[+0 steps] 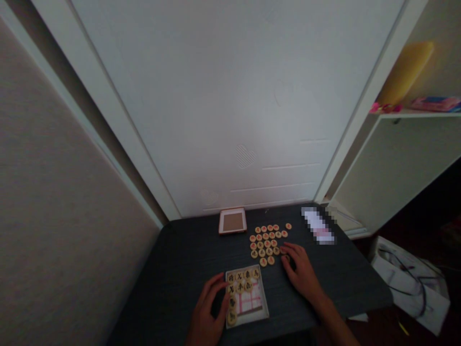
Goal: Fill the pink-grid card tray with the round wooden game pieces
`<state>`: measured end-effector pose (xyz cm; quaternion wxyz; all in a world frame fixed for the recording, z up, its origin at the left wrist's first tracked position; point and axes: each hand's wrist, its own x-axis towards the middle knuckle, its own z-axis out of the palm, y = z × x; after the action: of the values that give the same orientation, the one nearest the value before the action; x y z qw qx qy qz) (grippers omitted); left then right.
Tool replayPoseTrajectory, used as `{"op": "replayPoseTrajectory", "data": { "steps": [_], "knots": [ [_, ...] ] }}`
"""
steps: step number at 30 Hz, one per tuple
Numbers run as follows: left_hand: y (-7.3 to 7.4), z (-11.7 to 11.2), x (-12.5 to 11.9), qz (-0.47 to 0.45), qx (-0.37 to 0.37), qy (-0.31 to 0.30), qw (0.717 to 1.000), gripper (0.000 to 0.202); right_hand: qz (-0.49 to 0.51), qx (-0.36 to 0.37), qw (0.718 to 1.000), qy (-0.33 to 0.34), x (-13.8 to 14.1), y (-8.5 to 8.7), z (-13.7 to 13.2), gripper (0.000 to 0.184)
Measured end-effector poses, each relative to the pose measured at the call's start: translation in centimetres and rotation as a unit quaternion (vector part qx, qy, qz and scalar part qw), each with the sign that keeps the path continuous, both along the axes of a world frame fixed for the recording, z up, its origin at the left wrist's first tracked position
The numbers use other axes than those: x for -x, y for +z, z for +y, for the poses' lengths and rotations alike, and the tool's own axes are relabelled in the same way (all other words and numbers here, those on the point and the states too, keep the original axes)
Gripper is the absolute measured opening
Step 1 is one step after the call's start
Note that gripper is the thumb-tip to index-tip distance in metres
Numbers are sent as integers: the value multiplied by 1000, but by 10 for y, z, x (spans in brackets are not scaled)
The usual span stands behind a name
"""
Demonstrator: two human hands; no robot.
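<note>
A small shallow box (252, 303) lies near the front edge of a dark table (180, 269), partly filled with round wooden game discs bearing dark characters. My left hand (209, 307) rests against the box's left side, fingers curled on its edge. Beyond the box lies a loose cluster of similar discs (267, 240) with red and dark marks. My right hand (300, 269) lies flat on the table at the right edge of that cluster, fingertips touching the nearest discs, fingers stretched.
A square box lid (232, 221) sits at the table's back. A blurred white object (317, 226) lies at the back right. A white wall panel rises behind; a shelf unit (403, 158) stands right, with a bag (410, 278) on the floor.
</note>
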<state>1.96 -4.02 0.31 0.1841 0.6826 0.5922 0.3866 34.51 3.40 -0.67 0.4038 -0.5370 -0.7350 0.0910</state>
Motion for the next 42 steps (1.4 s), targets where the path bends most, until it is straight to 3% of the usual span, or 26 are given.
{"op": "replayPoseTrajectory", "data": {
  "steps": [10, 14, 17, 20, 26, 31, 37, 42],
  "knots": [
    [9, 6, 8, -75, -11, 29, 997, 30, 14, -11, 1000, -22, 0, 0, -2, 28],
    [34, 24, -2, -71, 18, -36, 997, 26, 38, -28, 999, -28, -3, -2, -2, 22],
    [56, 50, -21, -48, 35, -96, 994, 22, 56, -47, 997, -35, -6, 0, -4, 18],
    [67, 77, -41, -15, 40, -138, 990, 20, 57, -68, 995, -35, -6, 4, -7, 16],
    [57, 99, -63, 40, 61, -196, 978, 22, 21, -82, 996, 4, 1, 7, -10, 19],
    [48, 96, -66, 62, 72, -210, 973, 19, -35, -89, 995, 33, 6, 11, -12, 26],
    [49, 90, -74, 79, 78, -227, 968, 16, -98, -97, 984, 112, 16, 14, -16, 43],
    [49, 90, -63, 59, 80, -208, 973, 19, -114, -77, 985, 108, 18, 15, -18, 46]
  ]
}}
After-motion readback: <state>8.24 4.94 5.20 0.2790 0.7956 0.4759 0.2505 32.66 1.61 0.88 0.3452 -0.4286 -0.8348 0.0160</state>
